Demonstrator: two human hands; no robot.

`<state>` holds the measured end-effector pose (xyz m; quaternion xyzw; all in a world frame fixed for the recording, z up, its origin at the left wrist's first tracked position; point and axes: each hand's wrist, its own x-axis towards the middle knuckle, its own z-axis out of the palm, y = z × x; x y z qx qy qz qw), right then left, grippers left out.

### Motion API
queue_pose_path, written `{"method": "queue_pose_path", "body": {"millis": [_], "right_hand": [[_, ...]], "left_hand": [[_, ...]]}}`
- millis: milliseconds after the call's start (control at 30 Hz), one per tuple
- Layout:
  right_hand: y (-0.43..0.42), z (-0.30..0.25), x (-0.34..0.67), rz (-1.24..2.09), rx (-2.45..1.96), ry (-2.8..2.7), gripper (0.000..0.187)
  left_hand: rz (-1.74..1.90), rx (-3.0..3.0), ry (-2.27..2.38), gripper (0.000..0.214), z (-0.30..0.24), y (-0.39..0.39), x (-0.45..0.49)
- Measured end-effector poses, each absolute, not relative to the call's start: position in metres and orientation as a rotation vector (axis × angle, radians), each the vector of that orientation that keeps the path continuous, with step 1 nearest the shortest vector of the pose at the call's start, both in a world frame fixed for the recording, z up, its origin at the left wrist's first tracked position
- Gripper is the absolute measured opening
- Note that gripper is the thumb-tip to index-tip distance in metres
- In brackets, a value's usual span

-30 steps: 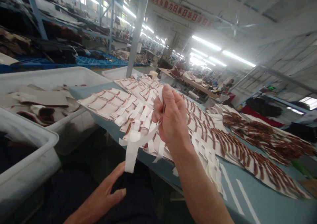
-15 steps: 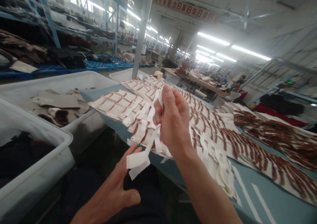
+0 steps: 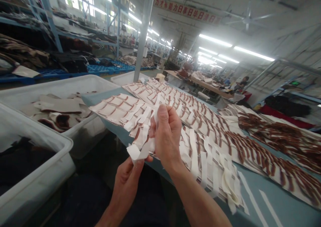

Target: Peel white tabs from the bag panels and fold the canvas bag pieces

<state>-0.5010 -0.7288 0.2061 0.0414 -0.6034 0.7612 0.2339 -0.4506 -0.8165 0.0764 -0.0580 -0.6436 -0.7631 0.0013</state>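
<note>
My right hand (image 3: 167, 136) is closed around white fabric strips (image 3: 157, 101), whose ends stick out above the fist. Lower and to the left, my left hand (image 3: 129, 175) pinches the loose end of a white strip (image 3: 137, 152) between thumb and fingers. Both hands are above the near edge of a blue-green table (image 3: 120, 133). Behind them lie overlapping rows of cream pieces with brown fuzzy edges (image 3: 114, 108). More white strips (image 3: 204, 163) are draped over the pieces to the right of my right hand.
Two white plastic bins (image 3: 67, 143) stand at the left, holding fabric scraps. A grey metal post (image 3: 144, 36) rises beyond the table. Brown and cream pieces (image 3: 271, 130) are heaped at the right. Far off, a person (image 3: 242, 83) is beside another table (image 3: 208, 85).
My left hand has moved up and right and closed on the strip's hanging end. My right hand has come down and slightly left, still gripping the strips.
</note>
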Motion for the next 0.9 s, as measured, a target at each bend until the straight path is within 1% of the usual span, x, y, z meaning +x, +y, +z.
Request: {"method": "queue_pose_path", "body": {"millis": [133, 233, 267, 367, 400, 467, 533, 567, 633, 767, 900], "right_hand": [[-0.721, 0.194, -0.484, 2.248, 0.176, -1.637, 0.049], [-0.702, 0.177, -0.468, 2.425, 0.206, -1.724, 0.047], [-0.694, 0.169, -0.462, 2.504, 0.228, -1.786, 0.051], [-0.674, 0.139, -0.447, 2.714, 0.322, -1.954, 0.069], [-0.671, 0.129, -0.443, 2.687, 0.283, -2.000, 0.071], [-0.670, 0.113, -0.437, 2.510, 0.165, -2.082, 0.067], [-0.675, 0.102, -0.434, 2.350, 0.150, -2.113, 0.063], [-0.678, 0.098, -0.434, 2.341, 0.203, -2.104, 0.065], [-0.686, 0.091, -0.436, 2.462, 0.316, -1.999, 0.072], [-0.698, 0.075, -0.451, 2.733, 0.376, -1.719, 0.066], [-0.705, 0.065, -0.466, 2.839, 0.453, -1.720, 0.078]], "left_hand": [[-2.432, -0.140, -1.974, 0.040, 0.074, -0.818, -0.454], [-2.333, -0.088, -2.032, 0.045, 0.071, -0.824, -0.456], [-2.262, -0.087, -2.067, 0.045, 0.071, -0.828, -0.457], [-2.015, -0.222, -2.185, 0.045, 0.075, -0.843, -0.459], [-1.915, -0.311, -2.220, 0.044, 0.078, -0.847, -0.460], [-1.696, -0.486, -2.257, 0.038, 0.085, -0.853, -0.461], [-1.503, -0.650, -2.250, 0.031, 0.090, -0.856, -0.462], [-1.423, -0.727, -2.238, 0.028, 0.091, -0.856, -0.462], [-1.319, -0.846, -2.227, 0.029, 0.091, -0.855, -0.462], [-1.293, -0.885, -2.259, 0.040, 0.091, -0.855, -0.461], [-1.412, -0.813, -2.340, 0.034, 0.100, -0.865, -0.464]]}}
